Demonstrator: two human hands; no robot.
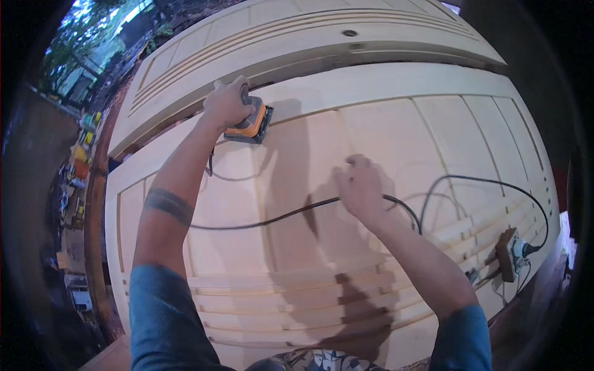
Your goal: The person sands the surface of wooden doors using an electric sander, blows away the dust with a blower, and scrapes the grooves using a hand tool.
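- Orange-and-black sander (250,127) sits near the far edge of pale panelled wooden door (377,85); left hand (229,104) grip wraps it.
- Right hand (362,187) half-curls at black cord (266,222); hold unclear.
- Snagged cord could jerk sander askew.

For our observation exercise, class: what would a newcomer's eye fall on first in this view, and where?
Probably the orange-and-black handheld power sander in the person's left grip, above and left of centre. Next might come the broad, pale, grooved wooden panel filling most of the view, then the long, thin black cable curving across it to the brown block at lower right.
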